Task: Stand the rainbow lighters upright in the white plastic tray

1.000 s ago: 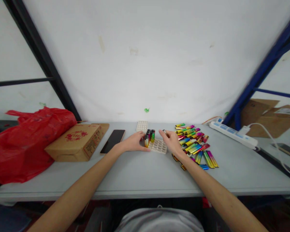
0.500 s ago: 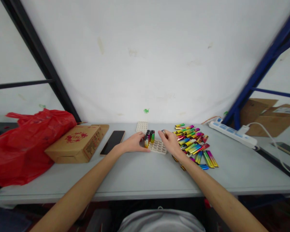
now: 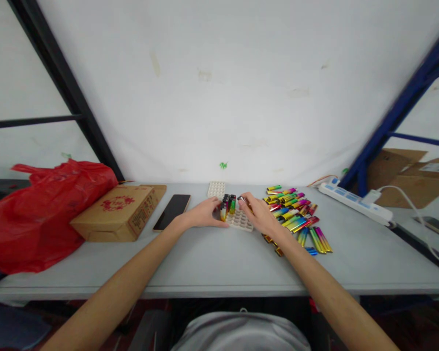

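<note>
A pale tray with rows of holes (image 3: 240, 223) lies on the table, and several shiny lighters (image 3: 232, 204) stand upright in its left part. My left hand (image 3: 205, 213) curves around the tray's left end, thumb at the near corner and fingers behind the lighters, steadying it. Over the tray's right side, my right hand (image 3: 258, 213) is closed on a lighter (image 3: 241, 199), whose dark metal top shows at the fingertips; the rest of it is mostly hidden. Just right of that hand lies a loose heap of multicoloured metallic lighters (image 3: 290, 214).
Behind the lighters lies a second pale tray (image 3: 216, 189). To the left are a phone (image 3: 172, 212), a cardboard box (image 3: 113, 214) and a red plastic bag (image 3: 51, 214). A white power strip (image 3: 356, 202) with a plugged-in cable runs along the right.
My right hand has moved slightly left with the lighter, closer to the standing ones. My left hand keeps its place at the tray. The view has shifted a little.
</note>
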Demonstrator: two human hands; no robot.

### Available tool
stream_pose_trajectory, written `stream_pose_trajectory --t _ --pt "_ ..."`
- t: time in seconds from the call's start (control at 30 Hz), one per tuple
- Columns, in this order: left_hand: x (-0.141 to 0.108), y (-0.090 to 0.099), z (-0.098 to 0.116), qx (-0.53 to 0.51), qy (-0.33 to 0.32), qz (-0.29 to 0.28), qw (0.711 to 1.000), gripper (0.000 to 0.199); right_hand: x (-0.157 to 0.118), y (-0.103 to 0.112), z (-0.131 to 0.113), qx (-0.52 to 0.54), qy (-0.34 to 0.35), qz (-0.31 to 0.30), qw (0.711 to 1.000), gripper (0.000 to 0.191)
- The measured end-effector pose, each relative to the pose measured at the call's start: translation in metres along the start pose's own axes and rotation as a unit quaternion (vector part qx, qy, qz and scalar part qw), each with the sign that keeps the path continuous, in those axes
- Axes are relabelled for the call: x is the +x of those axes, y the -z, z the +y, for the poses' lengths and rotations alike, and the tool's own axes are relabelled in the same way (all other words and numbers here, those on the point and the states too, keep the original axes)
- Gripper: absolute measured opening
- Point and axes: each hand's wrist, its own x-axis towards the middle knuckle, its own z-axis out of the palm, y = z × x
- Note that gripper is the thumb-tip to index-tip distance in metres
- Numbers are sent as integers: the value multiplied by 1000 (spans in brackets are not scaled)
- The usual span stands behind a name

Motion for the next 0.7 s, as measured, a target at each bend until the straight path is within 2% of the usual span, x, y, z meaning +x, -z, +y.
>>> stream_pose_trajectory --t 0.07,0.13,0.37,0.53,0.7 --pt "0 0 -1 2 -2 -2 1000 65 1 -2 2 -24 54 24 998 29" --pt "0 0 -1 2 -4 -1 1000 66 2 -4 4 -38 77 39 996 30" --pt "0 2 1 -3 8 -4 1000 65 2 -10 7 -12 2 12 1000 25" --pt "0 3 2 -7 8 -7 1000 65 4 -11 1 -64 -19 -53 996 21" --pt "0 2 1 -18 -3 -6 1000 64 8 -11 -13 -151 -31 -84 984 24"
